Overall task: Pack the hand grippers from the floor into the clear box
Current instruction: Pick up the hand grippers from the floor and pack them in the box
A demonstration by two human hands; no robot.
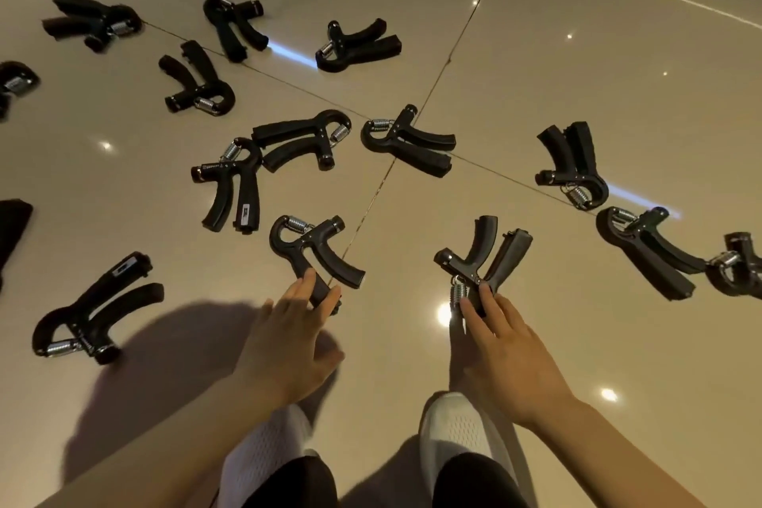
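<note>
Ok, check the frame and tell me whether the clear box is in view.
No, only hand grippers scattered on the tiled floor show.
</note>
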